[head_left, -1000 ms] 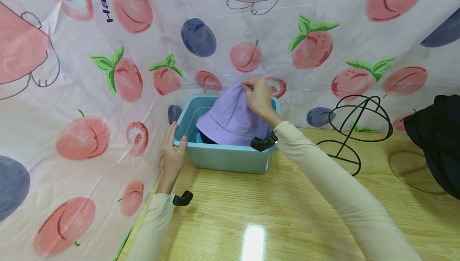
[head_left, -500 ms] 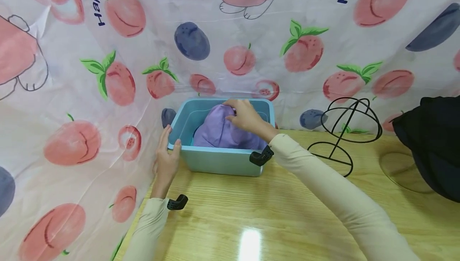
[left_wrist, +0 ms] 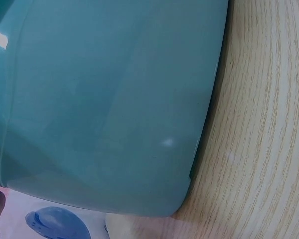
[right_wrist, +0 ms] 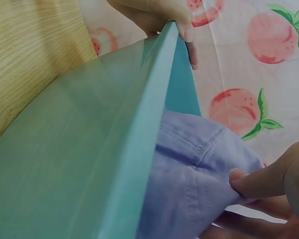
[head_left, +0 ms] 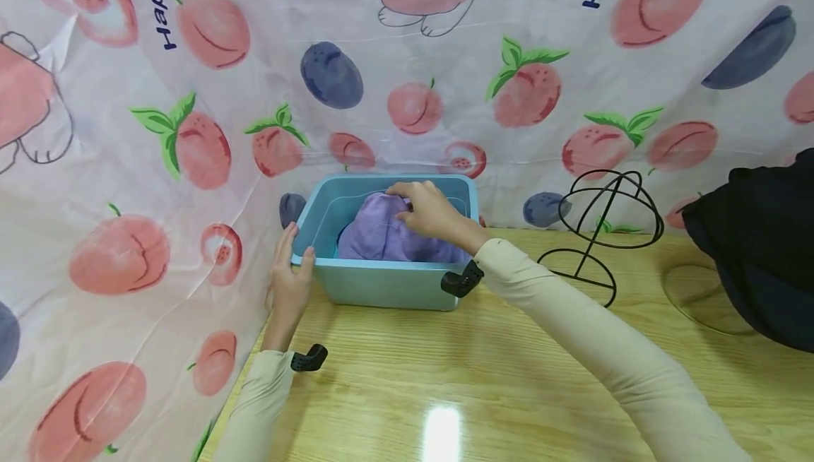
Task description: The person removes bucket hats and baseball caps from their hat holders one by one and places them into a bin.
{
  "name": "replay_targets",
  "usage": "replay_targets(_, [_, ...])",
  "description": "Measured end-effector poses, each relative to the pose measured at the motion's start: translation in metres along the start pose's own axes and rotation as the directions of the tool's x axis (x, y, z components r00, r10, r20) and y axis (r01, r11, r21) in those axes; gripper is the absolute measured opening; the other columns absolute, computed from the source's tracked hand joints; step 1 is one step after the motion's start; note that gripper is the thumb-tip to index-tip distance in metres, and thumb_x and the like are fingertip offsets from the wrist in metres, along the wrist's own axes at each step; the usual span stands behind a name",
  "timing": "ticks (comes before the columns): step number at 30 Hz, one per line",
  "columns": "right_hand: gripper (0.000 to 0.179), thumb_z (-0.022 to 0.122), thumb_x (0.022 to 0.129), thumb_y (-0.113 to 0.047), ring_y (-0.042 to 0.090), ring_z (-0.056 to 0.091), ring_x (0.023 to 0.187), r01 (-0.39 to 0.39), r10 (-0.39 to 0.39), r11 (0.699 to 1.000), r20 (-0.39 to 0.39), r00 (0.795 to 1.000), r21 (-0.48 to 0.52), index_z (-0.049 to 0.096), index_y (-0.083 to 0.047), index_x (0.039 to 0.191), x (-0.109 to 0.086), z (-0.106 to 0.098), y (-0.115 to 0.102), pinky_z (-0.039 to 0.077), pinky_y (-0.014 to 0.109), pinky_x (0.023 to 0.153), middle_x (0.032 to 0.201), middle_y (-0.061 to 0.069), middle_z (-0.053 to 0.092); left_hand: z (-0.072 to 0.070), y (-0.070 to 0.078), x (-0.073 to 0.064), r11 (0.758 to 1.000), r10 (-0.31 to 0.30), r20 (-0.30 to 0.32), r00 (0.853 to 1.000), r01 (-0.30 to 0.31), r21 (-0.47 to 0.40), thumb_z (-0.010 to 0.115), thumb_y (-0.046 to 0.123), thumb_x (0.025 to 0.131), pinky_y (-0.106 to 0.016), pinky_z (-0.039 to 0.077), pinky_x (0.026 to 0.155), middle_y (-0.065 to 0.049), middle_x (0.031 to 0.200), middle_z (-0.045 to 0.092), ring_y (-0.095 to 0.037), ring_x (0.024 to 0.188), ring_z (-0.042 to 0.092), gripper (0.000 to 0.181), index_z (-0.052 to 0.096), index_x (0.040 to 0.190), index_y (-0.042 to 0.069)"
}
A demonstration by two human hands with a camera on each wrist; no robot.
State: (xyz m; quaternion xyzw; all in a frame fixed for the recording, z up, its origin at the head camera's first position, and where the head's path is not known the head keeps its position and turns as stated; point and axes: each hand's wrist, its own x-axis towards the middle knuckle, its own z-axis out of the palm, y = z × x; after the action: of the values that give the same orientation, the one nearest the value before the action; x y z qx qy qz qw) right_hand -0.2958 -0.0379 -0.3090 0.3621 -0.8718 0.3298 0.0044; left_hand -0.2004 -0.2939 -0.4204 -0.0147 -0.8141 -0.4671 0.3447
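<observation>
A purple bucket hat (head_left: 381,229) sits crumpled low inside a light blue plastic bin (head_left: 388,284). My right hand (head_left: 429,211) pinches the hat's crown between thumb and fingers. The right wrist view shows the thumb pressed on the hat's cloth (right_wrist: 184,169), with stitched seams beside it. At the bin's front left corner, my left hand (head_left: 291,285) holds the rim, its thumb at the front edge and its fingers along the left side. The left wrist view is mostly filled by the bin's outer wall (left_wrist: 109,109), with a fingertip at the lower left.
To the right of the bin stands a black wire hat stand (head_left: 594,236). Farther right, a black cap (head_left: 757,243) hangs over another stand's round base (head_left: 699,299). A fruit-printed cloth (head_left: 356,10) covers the walls behind and to the left of the wooden table (head_left: 381,377).
My right hand has lowered the purple bucket hat deeper into the bin, and its crown now lies below the back rim. The left hand stays at the bin's corner.
</observation>
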Motion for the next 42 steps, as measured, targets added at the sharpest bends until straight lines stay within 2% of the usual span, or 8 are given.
replay_targets(8, [0.044, 0.062, 0.087, -0.001, 0.027, 0.061, 0.108, 0.028, -0.030, 0.999, 0.044, 0.999, 0.038, 0.055, -0.004, 0.131, -0.006, -0.011, 0.002, 0.050, 0.035, 0.087, 0.131, 0.009, 0.057, -0.003, -0.001, -0.001, 1.000, -0.013, 0.008, 1.000, 0.013, 0.025, 0.056, 0.014, 0.092, -0.043, 0.023, 0.111, -0.002, 0.148, 0.037, -0.018, 0.137, 0.028, 0.052, 0.043, 0.141, 0.003])
replay_targets(13, [0.041, 0.062, 0.087, -0.002, 0.029, 0.062, 0.106, 0.049, -0.051, 0.998, 0.043, 0.998, 0.041, 0.058, -0.004, 0.128, -0.012, -0.017, 0.000, 0.050, 0.037, 0.087, 0.130, 0.008, 0.058, -0.005, -0.001, -0.002, 0.998, -0.046, 0.016, 0.999, 0.045, 0.040, 0.054, 0.019, 0.093, -0.042, 0.023, 0.110, 0.004, 0.149, 0.035, -0.013, 0.137, 0.026, 0.053, 0.041, 0.143, 0.008])
replay_targets(20, [0.035, 0.064, 0.087, -0.008, 0.029, 0.062, 0.105, 0.080, -0.080, 0.997, 0.025, 0.996, 0.023, 0.062, -0.004, 0.122, -0.024, -0.029, -0.005, 0.051, 0.039, 0.084, 0.123, 0.009, 0.062, -0.007, -0.001, -0.003, 0.998, -0.055, 0.013, 0.998, 0.055, 0.030, 0.053, 0.019, 0.094, -0.046, 0.024, 0.110, -0.002, 0.149, 0.034, -0.016, 0.137, 0.027, 0.053, 0.040, 0.143, 0.004])
replay_targets(25, [0.030, 0.065, 0.087, -0.008, 0.030, 0.063, 0.102, 0.113, -0.113, 0.994, -0.003, 0.994, -0.007, 0.065, -0.003, 0.117, -0.033, -0.038, -0.001, 0.051, 0.042, 0.084, 0.117, 0.011, 0.065, -0.006, -0.002, -0.004, 0.998, -0.050, 0.019, 0.999, 0.050, 0.026, 0.053, 0.020, 0.094, -0.045, 0.024, 0.110, -0.002, 0.149, 0.035, -0.016, 0.137, 0.027, 0.053, 0.040, 0.143, 0.004])
replay_targets(33, [0.028, 0.064, 0.088, -0.007, 0.031, 0.062, 0.105, 0.080, -0.080, 0.997, 0.012, 0.997, 0.006, 0.066, -0.002, 0.115, -0.052, -0.060, 0.005, 0.050, 0.043, 0.086, 0.117, 0.013, 0.064, -0.003, -0.001, -0.005, 0.999, -0.042, 0.021, 0.999, 0.042, 0.020, 0.054, 0.018, 0.093, -0.043, 0.024, 0.110, 0.002, 0.149, 0.034, -0.014, 0.137, 0.027, 0.053, 0.040, 0.143, 0.005])
replay_targets(35, [0.029, 0.064, 0.088, -0.007, 0.030, 0.061, 0.106, 0.070, -0.070, 0.998, 0.014, 0.997, 0.006, 0.065, -0.003, 0.117, -0.056, -0.066, 0.007, 0.050, 0.044, 0.087, 0.118, 0.013, 0.064, -0.002, -0.001, -0.005, 0.999, -0.038, 0.020, 0.999, 0.037, 0.017, 0.054, 0.018, 0.093, -0.042, 0.023, 0.110, -0.002, 0.149, 0.034, -0.015, 0.137, 0.026, 0.053, 0.040, 0.143, 0.005])
replay_targets(40, [0.029, 0.065, 0.088, -0.010, 0.029, 0.061, 0.107, 0.064, -0.064, 0.998, 0.002, 0.998, -0.024, 0.065, -0.004, 0.117, -0.068, -0.074, 0.014, 0.050, 0.043, 0.086, 0.119, 0.012, 0.063, 0.001, 0.000, -0.005, 0.999, -0.029, 0.012, 1.000, 0.029, 0.016, 0.053, 0.018, 0.093, -0.041, 0.023, 0.111, -0.006, 0.149, 0.034, -0.015, 0.137, 0.027, 0.053, 0.040, 0.142, 0.002])
replay_targets(42, [0.029, 0.065, 0.088, -0.011, 0.029, 0.060, 0.107, 0.058, -0.058, 0.997, 0.000, 0.998, -0.042, 0.065, -0.005, 0.117, -0.074, -0.077, 0.016, 0.050, 0.044, 0.084, 0.119, 0.012, 0.063, 0.001, 0.001, -0.005, 0.999, -0.029, 0.010, 1.000, 0.029, 0.018, 0.053, 0.019, 0.093, -0.041, 0.022, 0.111, -0.003, 0.149, 0.034, -0.015, 0.137, 0.027, 0.053, 0.040, 0.142, 0.003])
